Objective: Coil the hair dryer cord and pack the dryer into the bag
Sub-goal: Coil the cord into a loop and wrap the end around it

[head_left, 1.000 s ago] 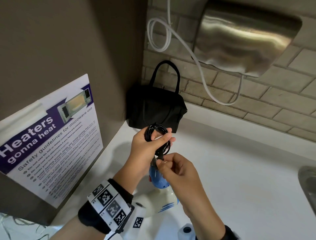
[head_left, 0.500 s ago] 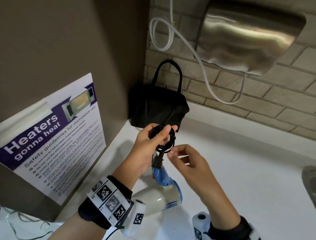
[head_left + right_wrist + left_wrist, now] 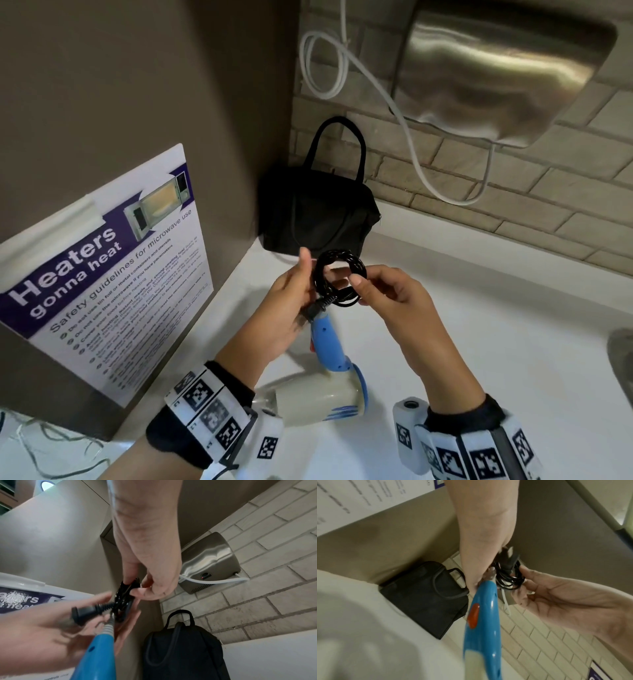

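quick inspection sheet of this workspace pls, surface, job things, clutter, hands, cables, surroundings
Surface: white counter; edge of a metal sink at the right.
Job's things: blue and white hair dryer lying on the counter, handle raised; its black cord wound into a small coil; black bag standing in the corner, not visibly open.
Clutter: nothing seen.
Hands: left hand supports the coil beside the plug; right hand pinches the coil.
Cables: white cable looped on the wall, running to the hand dryer.
Surroundings: brick wall; microwave safety poster on the brown panel at the left.
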A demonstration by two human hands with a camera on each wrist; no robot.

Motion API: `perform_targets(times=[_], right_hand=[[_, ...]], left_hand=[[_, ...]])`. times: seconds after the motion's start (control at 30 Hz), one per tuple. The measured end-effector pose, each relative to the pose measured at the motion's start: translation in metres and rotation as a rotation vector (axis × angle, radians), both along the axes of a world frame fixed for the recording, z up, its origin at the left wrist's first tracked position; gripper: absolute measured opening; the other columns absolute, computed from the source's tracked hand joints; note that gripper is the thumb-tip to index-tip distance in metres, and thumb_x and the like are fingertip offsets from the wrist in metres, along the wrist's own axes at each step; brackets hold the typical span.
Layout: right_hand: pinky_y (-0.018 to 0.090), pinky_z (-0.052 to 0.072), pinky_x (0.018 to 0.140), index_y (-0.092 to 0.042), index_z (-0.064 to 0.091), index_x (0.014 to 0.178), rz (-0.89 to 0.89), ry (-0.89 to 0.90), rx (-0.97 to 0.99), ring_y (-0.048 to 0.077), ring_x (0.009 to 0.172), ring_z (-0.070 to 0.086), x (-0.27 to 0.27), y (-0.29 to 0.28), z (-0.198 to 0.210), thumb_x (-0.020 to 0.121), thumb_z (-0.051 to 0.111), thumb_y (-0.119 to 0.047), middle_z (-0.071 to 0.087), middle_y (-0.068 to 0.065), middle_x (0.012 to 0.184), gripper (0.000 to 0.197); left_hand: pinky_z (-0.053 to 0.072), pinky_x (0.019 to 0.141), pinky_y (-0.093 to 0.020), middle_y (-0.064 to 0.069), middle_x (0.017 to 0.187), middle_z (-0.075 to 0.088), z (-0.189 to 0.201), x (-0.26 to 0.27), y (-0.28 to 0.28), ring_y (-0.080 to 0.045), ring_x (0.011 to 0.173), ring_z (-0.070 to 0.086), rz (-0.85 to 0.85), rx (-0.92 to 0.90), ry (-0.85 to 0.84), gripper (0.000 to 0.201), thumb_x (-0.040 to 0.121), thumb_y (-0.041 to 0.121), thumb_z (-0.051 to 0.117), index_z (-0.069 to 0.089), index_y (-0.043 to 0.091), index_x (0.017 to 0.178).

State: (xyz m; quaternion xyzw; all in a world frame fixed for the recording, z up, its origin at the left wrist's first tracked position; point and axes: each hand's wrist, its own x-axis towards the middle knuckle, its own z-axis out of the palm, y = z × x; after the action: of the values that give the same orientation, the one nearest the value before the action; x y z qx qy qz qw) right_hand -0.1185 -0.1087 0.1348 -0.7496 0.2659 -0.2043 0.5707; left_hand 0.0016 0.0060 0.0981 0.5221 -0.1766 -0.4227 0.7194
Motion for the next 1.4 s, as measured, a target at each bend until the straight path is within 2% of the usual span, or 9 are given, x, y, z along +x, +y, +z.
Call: perform_targets(times=[0.17, 0.3, 0.47, 0.63, 0.87, 1.03, 1.17, 1.3, 1.4], right_hand=[[0.026, 0.053, 0.083, -0.022, 0.072, 0.096, -0.040, -0.008, 0.067, 0.019, 0.091, 0.066, -0.004, -0.008, -0.012, 0.084, 0.069, -0.029, 0.068, 0.010, 0.102, 0.014], [0.023, 0.052, 0.080, -0.018, 0.071, 0.100, -0.092, 0.009, 0.145, 0.016, 0.090, 0.068, -0.006, -0.018, -0.024, 0.083, 0.070, -0.028, 0.069, 0.010, 0.104, 0.020], [0.031, 0.050, 0.095, -0.016, 0.073, 0.099, -0.131, 0.015, 0.244, 0.016, 0.090, 0.069, -0.014, -0.031, -0.035, 0.085, 0.068, -0.025, 0.073, 0.001, 0.089, 0.016], [0.030, 0.051, 0.097, -0.002, 0.069, 0.102, -0.194, 0.006, 0.374, 0.017, 0.090, 0.071, -0.016, -0.049, -0.060, 0.089, 0.064, -0.015, 0.070, 0.020, 0.106, 0.019], [0.025, 0.051, 0.093, 0.015, 0.060, 0.105, -0.268, 0.107, 0.554, 0.022, 0.090, 0.068, -0.023, -0.083, -0.099, 0.092, 0.059, -0.011, 0.069, 0.022, 0.101, 0.029], [0.018, 0.056, 0.070, 0.010, 0.062, 0.100, -0.327, 0.232, 0.582, 0.019, 0.076, 0.064, -0.031, -0.100, -0.120, 0.094, 0.056, -0.009, 0.066, 0.017, 0.087, 0.021], [0.025, 0.056, 0.071, 0.008, 0.063, 0.098, -0.345, 0.321, 0.562, 0.021, 0.072, 0.064, -0.034, -0.104, -0.131, 0.093, 0.057, -0.011, 0.066, 0.020, 0.089, 0.020], [0.023, 0.055, 0.062, 0.005, 0.065, 0.087, -0.349, 0.356, 0.555, 0.015, 0.060, 0.068, -0.038, -0.105, -0.136, 0.091, 0.061, -0.014, 0.068, 0.016, 0.079, 0.019], [0.028, 0.053, 0.069, 0.005, 0.066, 0.088, -0.347, 0.407, 0.483, 0.019, 0.065, 0.065, -0.038, -0.106, -0.137, 0.091, 0.062, -0.013, 0.068, 0.016, 0.080, 0.019]], left_hand=[[0.047, 0.099, -0.044, -0.015, 0.121, 0.067, -0.032, -0.009, 0.006, -0.026, 0.112, 0.065, -0.028, 0.031, 0.076, 0.055, 0.099, 0.044, 0.025, 0.053, 0.007, 0.128], [0.050, 0.095, -0.044, -0.011, 0.118, 0.069, -0.047, -0.015, 0.009, -0.027, 0.111, 0.065, -0.135, 0.135, -0.006, 0.050, 0.099, 0.044, 0.023, 0.053, 0.015, 0.127], [0.056, 0.088, -0.038, -0.005, 0.107, 0.068, -0.067, -0.023, 0.014, -0.017, 0.088, 0.067, -0.299, 0.343, -0.133, 0.029, 0.100, 0.033, 0.038, 0.047, 0.031, 0.128], [0.055, 0.089, -0.036, -0.011, 0.107, 0.063, -0.073, -0.032, 0.004, -0.020, 0.093, 0.063, -0.426, 0.412, -0.195, 0.042, 0.090, 0.001, 0.059, 0.043, 0.012, 0.127], [0.057, 0.070, -0.023, -0.008, 0.104, 0.059, -0.078, -0.035, -0.039, -0.017, 0.080, 0.062, -0.435, 0.529, -0.225, 0.045, 0.091, 0.003, 0.057, 0.039, 0.004, 0.133], [0.054, 0.088, -0.037, -0.016, 0.108, 0.058, -0.086, -0.045, -0.064, -0.025, 0.086, 0.063, -0.421, 0.606, -0.163, 0.042, 0.090, 0.001, 0.059, 0.042, -0.002, 0.129], [0.054, 0.089, -0.038, -0.022, 0.112, 0.059, -0.090, -0.053, -0.071, -0.027, 0.080, 0.066, -0.402, 0.604, -0.075, 0.047, 0.089, 0.001, 0.060, 0.038, -0.002, 0.130], [0.059, 0.072, -0.027, -0.025, 0.124, 0.059, -0.085, -0.056, -0.071, -0.037, 0.102, 0.067, -0.397, 0.607, -0.054, 0.055, 0.087, 0.004, 0.064, 0.035, 0.003, 0.134], [0.057, 0.054, -0.017, -0.024, 0.115, 0.062, -0.082, -0.056, -0.067, -0.033, 0.096, 0.068, -0.383, 0.591, -0.083, 0.058, 0.086, 0.003, 0.066, 0.035, 0.002, 0.135]])
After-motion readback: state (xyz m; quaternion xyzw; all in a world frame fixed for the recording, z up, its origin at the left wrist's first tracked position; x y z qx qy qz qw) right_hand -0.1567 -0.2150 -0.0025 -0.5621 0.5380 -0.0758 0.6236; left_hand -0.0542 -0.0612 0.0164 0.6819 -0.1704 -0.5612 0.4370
